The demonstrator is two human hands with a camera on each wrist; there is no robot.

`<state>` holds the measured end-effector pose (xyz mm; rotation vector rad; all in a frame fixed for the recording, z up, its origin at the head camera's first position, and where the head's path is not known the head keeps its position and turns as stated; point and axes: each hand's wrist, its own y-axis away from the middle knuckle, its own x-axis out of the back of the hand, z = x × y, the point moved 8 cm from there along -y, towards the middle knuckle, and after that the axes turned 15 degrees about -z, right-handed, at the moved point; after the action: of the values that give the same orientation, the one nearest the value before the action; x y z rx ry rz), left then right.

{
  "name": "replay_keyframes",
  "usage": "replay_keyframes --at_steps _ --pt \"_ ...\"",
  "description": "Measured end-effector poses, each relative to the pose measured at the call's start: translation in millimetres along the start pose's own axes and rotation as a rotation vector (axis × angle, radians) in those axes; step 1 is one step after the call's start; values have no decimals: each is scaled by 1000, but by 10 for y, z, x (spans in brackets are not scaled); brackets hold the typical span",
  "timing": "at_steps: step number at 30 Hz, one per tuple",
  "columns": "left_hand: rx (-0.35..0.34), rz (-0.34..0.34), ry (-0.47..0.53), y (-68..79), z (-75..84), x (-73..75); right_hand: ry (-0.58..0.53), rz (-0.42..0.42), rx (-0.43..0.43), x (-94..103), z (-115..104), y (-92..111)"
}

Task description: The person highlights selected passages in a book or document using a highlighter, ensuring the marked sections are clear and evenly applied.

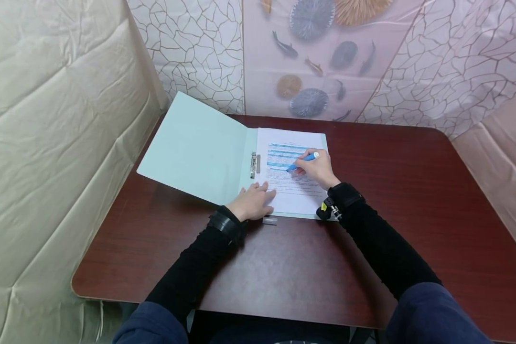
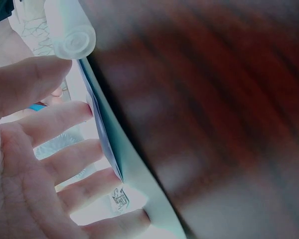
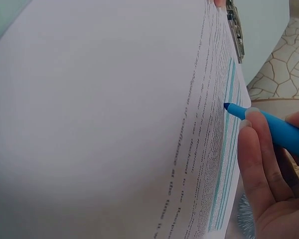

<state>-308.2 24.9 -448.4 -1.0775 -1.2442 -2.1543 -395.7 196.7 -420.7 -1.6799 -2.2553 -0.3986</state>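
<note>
My right hand [image 1: 318,167] pinches a blue marker [image 1: 310,156], its tip down at the lines of print. In the right wrist view the dark tip of the marker [image 3: 266,122] sits beside text striped with blue highlighting. The printed sheet [image 1: 292,200] lies in an opened pale green folder [image 1: 198,143]. My left hand [image 1: 252,200] rests with fingers spread on the lower left of the sheet and folder. Close to its thumb, at the folder's front edge, lies a small translucent cylinder [image 1: 270,220], larger in the left wrist view.
A metal clip [image 1: 253,165] is fixed along the folder's spine, left of the sheet. The folder's cover spreads left over the reddish-brown table [image 1: 413,200]. Patterned cloth [image 1: 198,43] hangs behind the table, with a pale quilted sheet [image 1: 47,167] along the left.
</note>
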Motion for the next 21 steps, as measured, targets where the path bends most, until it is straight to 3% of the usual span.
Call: replay_keyframes --at_steps 21 --pt "-4 27 -1 1 14 21 40 28 -40 55 82 -14"
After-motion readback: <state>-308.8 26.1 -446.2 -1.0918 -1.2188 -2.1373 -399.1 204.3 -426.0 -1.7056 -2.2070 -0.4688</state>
